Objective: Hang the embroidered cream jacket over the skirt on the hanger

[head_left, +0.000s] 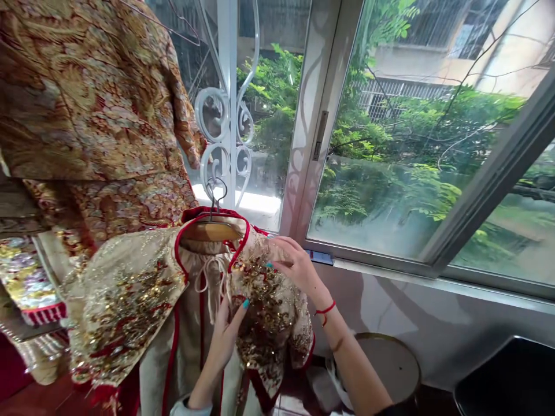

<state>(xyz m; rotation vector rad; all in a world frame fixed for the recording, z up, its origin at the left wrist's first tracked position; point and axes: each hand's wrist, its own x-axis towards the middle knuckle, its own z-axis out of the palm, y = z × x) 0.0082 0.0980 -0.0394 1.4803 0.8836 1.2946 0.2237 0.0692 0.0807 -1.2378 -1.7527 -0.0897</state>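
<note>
Left grip point(224, 332): clamped on jacket point(271, 312) front edge | right grip point(300, 268): at shoulder, closure unclear

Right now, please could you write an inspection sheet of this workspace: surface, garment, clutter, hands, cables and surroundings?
Surface: windowsill, smartphone-like device at its visible left end.
Garment: cream sequined jacket, red-trimmed, front open, on a hanger.
Clutter: round pale top below the sill; black object, lower right, kind unclear.
Hands: left hand at the jacket's front edge; right hand at its shoulder area.
Cables: nothing certain seen.
Surroundings: gold-and-red patterned garment, white scrollwork, sliding window.
</note>
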